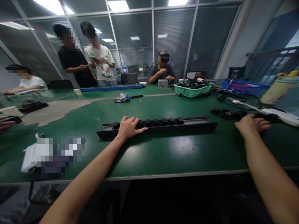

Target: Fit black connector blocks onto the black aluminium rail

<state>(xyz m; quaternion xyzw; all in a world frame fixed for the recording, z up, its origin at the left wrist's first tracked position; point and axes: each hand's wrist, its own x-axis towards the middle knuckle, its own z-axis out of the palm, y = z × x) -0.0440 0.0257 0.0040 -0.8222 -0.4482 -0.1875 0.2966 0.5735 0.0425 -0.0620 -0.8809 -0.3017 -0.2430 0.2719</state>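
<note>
My left hand [128, 128] lies over the near end of a long black metal rail [187, 127], its fingers curled across the top and its thumb along the front. Several round black knobs [164, 121] stand in a row on the rail, and my fingers hide part of that row. My right hand [252, 125] rests on the green table top [177, 149] with its fingers spread. Its fingertips are close to a second row of black parts [233, 114], which they partly cover.
A white power strip [280, 115] and cables lie at the right. Further back are a green basket of cables [191, 91], a blue tray [243, 87] and a beige bottle [279, 88]. A blurred white object [30, 158] sits at the left. Several people are at the far side.
</note>
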